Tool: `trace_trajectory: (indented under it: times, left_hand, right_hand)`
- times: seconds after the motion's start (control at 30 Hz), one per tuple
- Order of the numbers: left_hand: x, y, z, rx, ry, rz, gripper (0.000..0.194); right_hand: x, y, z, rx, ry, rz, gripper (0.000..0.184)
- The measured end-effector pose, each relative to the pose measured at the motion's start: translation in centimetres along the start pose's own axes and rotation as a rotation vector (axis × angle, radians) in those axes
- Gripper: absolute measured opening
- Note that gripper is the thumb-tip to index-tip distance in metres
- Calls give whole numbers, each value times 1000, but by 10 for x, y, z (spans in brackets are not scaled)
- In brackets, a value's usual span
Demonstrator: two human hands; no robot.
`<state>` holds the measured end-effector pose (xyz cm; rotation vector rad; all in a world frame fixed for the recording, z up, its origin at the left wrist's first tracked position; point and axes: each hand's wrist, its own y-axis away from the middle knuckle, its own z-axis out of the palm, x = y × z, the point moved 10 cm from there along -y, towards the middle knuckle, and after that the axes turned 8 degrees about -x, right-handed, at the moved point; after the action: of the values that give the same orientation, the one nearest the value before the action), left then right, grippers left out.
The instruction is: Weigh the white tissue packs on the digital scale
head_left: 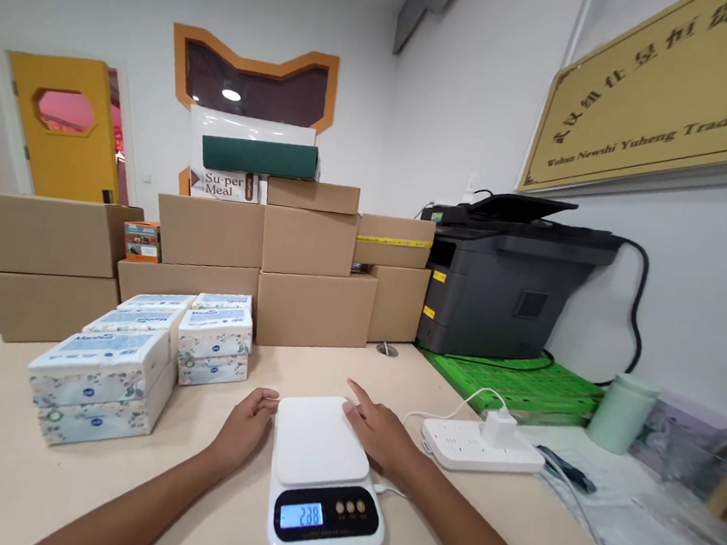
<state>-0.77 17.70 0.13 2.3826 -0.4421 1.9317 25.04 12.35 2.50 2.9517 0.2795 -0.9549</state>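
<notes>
A white digital kitchen scale (pixel 323 443) lies on the table in front of me, its blue display lit with digits that look like 238. No object sits on its weighing plate. My left hand (pixel 247 425) is closed, with curled fingertips touching the scale's far left edge. On the opposite side, my right hand (pixel 378 432) is open, its index finger stretched forward and its thumb at the plate's right edge. A white cable (pixel 389 490) runs into the scale's right side.
Stacked tissue packs (pixel 106 374) stand on the left. Cardboard boxes (pixel 313 310) line the table's back, beside a dark printer (pixel 500 279). To the right are a white power strip (pixel 481 448) with a plugged-in charger, a green mat (pixel 508 385) and a mint-green canister (pixel 623 413).
</notes>
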Motion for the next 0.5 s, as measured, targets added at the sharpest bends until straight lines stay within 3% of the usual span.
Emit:
trace_trajectory:
  times: [0.23,0.5]
  left_hand:
    - [-15,10,3,8,105,-27,42]
    - [-14,27,15,25,238,-57,34]
  right_hand:
    - [3,1,9,-18,-6,-7,75]
    - [20,6,17,8,-125,31,86]
